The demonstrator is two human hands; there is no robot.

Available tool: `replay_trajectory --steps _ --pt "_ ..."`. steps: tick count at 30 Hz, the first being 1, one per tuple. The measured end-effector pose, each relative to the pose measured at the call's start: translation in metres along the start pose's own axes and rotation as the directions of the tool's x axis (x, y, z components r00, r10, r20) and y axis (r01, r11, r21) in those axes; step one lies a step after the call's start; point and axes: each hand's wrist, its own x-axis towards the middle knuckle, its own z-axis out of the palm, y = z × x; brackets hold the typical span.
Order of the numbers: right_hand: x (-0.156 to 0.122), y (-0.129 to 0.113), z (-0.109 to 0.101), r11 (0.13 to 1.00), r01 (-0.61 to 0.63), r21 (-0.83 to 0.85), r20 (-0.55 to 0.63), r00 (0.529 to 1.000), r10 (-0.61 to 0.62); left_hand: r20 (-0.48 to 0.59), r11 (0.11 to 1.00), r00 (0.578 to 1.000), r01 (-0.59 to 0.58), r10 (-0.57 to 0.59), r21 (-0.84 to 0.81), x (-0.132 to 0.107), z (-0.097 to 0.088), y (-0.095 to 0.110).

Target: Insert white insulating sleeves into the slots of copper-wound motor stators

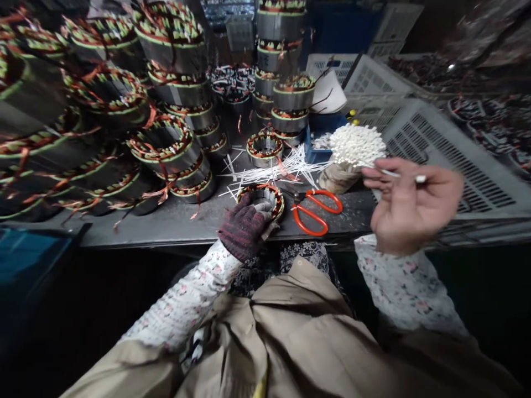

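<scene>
- Along the dark metal surface, we saw wound motor stators stacked in columns, apparently placed there to leave room in front of the person.
- Off to the right, we saw grey plastic crates tilted beside the surface.
- Near the middle, we noted a bundle of white cable ties bound in brown wrapping, with loose ties scattered nearby and orange-handled scissors lying close, probably kept within easy reach.
- Nearest the person, we saw a small stator directly under the left grip, whose dark knit glove was curled shut over its rim.
- Well to the right of that stator, we saw the bare right grip raised above the surface, pinching a white cable tie between its fingers, the hand otherwise partly open.
</scene>
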Motion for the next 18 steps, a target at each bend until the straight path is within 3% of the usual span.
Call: replay_trajectory --steps 2,4,6,12,15,18 --pt "-0.027 -0.008 0.003 1.0 0.017 0.005 0.244 0.97 -0.018 -0.019 1.0 1.0 -0.001 0.001 0.029 0.001 -0.001 0.002" --pt "-0.052 -0.007 0.001 0.998 0.06 0.007 0.529 0.847 -0.054 -0.02 0.999 1.0 0.014 -0.013 0.046 0.001 0.0 0.004" --pt "-0.072 -0.001 -0.005 0.992 0.121 0.026 0.667 0.737 -0.107 -0.008 0.998 0.999 0.041 -0.04 0.044 0.0 0.0 0.005" --pt "-0.089 0.011 -0.027 0.984 0.179 -0.016 0.702 0.703 -0.117 0.028 0.995 0.995 0.096 -0.096 0.001 0.001 -0.001 0.009" --pt "-0.082 0.013 -0.024 0.993 0.1 -0.058 0.734 0.679 -0.025 0.062 0.991 0.989 0.133 -0.134 0.028 0.003 -0.001 0.01" --pt "-0.077 0.022 -0.006 0.995 -0.028 -0.094 0.729 0.679 0.088 0.086 0.978 0.976 0.205 -0.202 -0.029 0.004 0.001 0.011"
